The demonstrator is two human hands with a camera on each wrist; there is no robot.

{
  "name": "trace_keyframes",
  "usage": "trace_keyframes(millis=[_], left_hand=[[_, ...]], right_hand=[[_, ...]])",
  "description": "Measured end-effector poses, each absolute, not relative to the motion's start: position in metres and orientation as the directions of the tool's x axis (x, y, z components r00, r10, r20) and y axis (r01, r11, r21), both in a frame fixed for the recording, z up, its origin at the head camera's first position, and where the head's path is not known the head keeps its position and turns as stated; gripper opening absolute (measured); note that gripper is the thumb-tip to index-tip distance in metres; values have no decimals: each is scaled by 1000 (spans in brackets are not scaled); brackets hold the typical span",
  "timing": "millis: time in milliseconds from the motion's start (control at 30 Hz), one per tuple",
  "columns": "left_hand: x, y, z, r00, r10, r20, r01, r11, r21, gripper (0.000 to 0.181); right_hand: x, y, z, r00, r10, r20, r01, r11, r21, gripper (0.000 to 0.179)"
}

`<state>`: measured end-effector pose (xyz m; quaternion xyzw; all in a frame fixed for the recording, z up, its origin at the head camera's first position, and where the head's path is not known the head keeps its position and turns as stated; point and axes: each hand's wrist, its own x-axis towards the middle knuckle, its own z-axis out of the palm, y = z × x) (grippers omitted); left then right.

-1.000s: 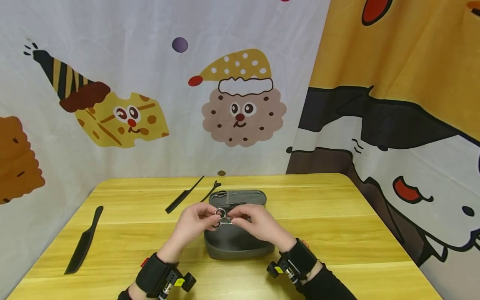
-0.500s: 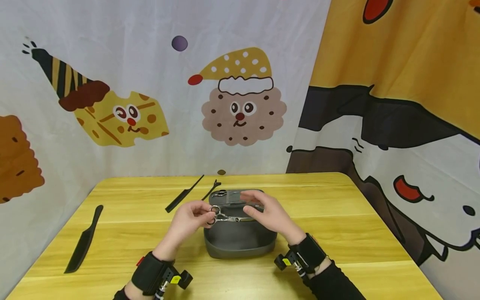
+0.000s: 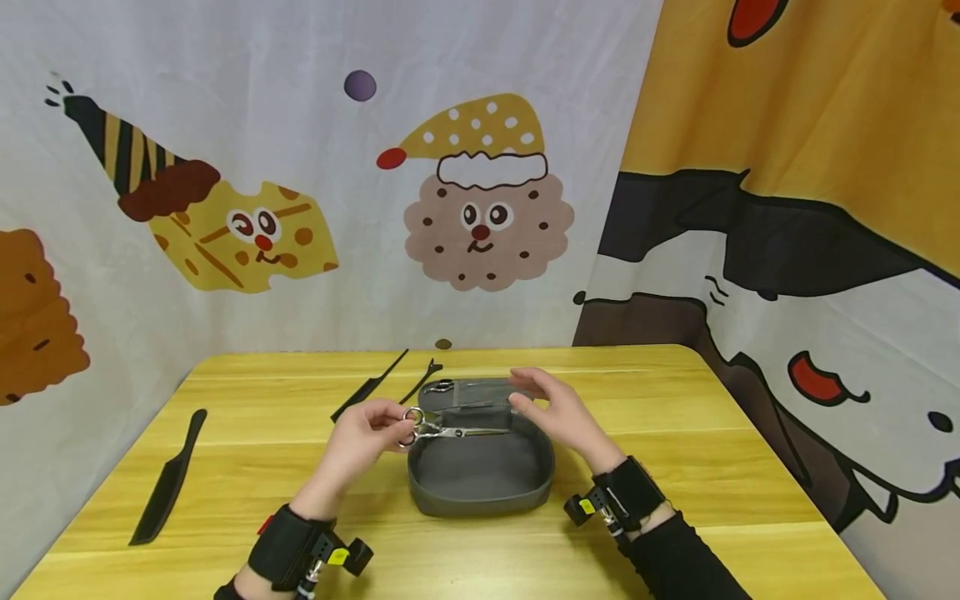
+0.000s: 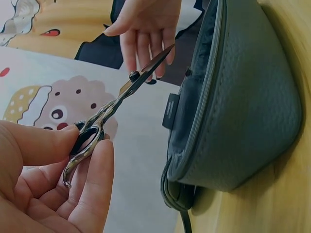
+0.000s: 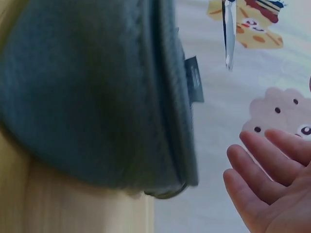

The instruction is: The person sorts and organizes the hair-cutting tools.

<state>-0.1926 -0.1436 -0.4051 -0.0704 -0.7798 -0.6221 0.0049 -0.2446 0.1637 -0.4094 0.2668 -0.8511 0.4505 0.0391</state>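
Observation:
My left hand (image 3: 363,437) pinches a pair of silver hairdressing scissors (image 3: 459,432) by the finger rings, thumb on one side. Their blades point right, above the grey zip case (image 3: 480,505), which lies open with its lid folded back. In the left wrist view the scissors (image 4: 127,88) slant up towards my right hand (image 4: 150,29). That right hand (image 3: 558,408) hovers beside the case's far right, fingers spread and holding nothing. Only the blade end of the scissors (image 5: 229,43) appears in the right wrist view, apart from the fingers.
Inside the lid (image 3: 495,390), shiny ring handles (image 3: 441,387) show in a pocket. Behind the case lies a black hair clip (image 3: 422,380), with a black tail comb (image 3: 367,390) left of it. A wide black comb (image 3: 168,483) lies at the table's left. A printed curtain hangs behind.
My right hand has let go of the scissors and moved right and away. My left hand has drawn slightly left with them, leaving the blades in full view.

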Motion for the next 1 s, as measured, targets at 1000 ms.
trace_keyframes(millis=[1000], left_hand=[[-196,-173,-416,-998,15,57,58,132,990,13]], right_hand=[[-277,193,-434,-951,-297,92,-251,559,-791,64]])
